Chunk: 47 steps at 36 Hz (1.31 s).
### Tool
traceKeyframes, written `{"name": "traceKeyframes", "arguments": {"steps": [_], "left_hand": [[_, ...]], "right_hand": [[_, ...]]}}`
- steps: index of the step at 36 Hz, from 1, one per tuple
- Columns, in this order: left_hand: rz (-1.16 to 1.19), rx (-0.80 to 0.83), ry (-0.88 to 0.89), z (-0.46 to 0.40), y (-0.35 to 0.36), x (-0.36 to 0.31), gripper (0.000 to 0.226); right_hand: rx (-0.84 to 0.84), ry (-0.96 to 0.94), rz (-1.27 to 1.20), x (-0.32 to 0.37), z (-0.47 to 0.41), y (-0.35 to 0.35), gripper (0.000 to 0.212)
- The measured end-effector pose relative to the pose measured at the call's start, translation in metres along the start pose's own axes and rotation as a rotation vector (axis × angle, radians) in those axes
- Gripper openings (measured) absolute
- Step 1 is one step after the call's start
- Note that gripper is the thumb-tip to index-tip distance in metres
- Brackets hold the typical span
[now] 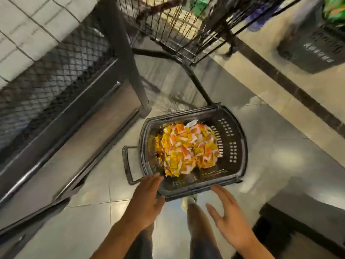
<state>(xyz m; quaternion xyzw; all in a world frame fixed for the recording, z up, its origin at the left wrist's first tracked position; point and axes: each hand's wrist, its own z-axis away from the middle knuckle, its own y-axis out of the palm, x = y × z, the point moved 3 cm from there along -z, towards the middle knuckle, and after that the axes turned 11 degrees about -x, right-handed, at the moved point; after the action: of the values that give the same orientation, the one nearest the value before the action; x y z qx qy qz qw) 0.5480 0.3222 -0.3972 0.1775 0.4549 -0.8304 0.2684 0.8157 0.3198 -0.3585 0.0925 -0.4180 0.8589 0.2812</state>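
Observation:
A dark plastic shopping basket (231, 146) stands on the tiled floor below me, its handle (127, 163) folded out to the left. Inside it lies a heap of several small yellow, orange and white packets (184, 148). My left hand (147, 199) hovers at the basket's near left corner with straight fingers, holding nothing. My right hand (227, 217) is spread open just in front of the near rim, also holding nothing. Whether either hand touches the rim cannot be told through the blur.
A metal mesh shelf unit (61, 94) runs along the left. A black wire cart (179, 28) stands beyond the basket. A second dark basket (315, 49) with green packs sits at the top right. My leg and shoe (188, 200) are under the basket's near edge.

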Motion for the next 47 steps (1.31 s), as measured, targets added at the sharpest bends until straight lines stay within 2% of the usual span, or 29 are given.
{"name": "traceKeyframes", "arguments": {"steps": [7,13,17,21,23,27,31,35,39,43,47], "left_hand": [[0.013,-0.008,-0.05,-0.082,0.08,0.037,0.059],[0.001,0.113,-0.097,-0.146,0.126,0.064,0.057],[-0.016,0.134,-0.142,-0.176,0.138,0.076,0.053],[-0.033,0.088,-0.146,-0.201,0.143,0.08,0.057],[-0.031,0.071,-0.143,-0.209,0.143,0.081,0.055],[-0.019,0.066,-0.14,-0.215,0.145,0.086,0.052],[0.018,0.068,-0.165,-0.213,0.144,0.087,0.051],[0.106,0.077,-0.228,-0.206,0.145,0.086,0.05],[0.238,0.06,-0.295,-0.203,0.147,0.083,0.048],[0.477,0.075,-0.488,-0.203,0.15,0.081,0.045],[0.863,0.03,-0.679,-0.211,0.148,0.068,0.034]], "right_hand": [[0.083,-0.155,0.042,-0.031,-0.15,0.065,0.056],[0.15,-0.145,0.025,-0.042,-0.255,0.104,0.061],[0.041,-0.128,-0.036,-0.032,-0.312,0.119,0.073],[-0.075,-0.186,0.003,-0.008,-0.358,0.135,0.075],[-0.08,-0.201,0.038,0.004,-0.373,0.149,0.077],[-0.144,-0.101,0.014,0.013,-0.39,0.17,0.084],[-0.294,-0.131,0.109,0.011,-0.386,0.167,0.068],[-0.245,-0.198,0.114,0.003,-0.365,0.154,0.056],[-0.198,-0.208,-0.092,-0.004,-0.336,0.134,0.043],[-0.03,0.032,-0.394,-0.012,-0.308,0.123,0.059],[-0.056,0.208,-0.665,-0.018,-0.292,0.105,0.067]]}}
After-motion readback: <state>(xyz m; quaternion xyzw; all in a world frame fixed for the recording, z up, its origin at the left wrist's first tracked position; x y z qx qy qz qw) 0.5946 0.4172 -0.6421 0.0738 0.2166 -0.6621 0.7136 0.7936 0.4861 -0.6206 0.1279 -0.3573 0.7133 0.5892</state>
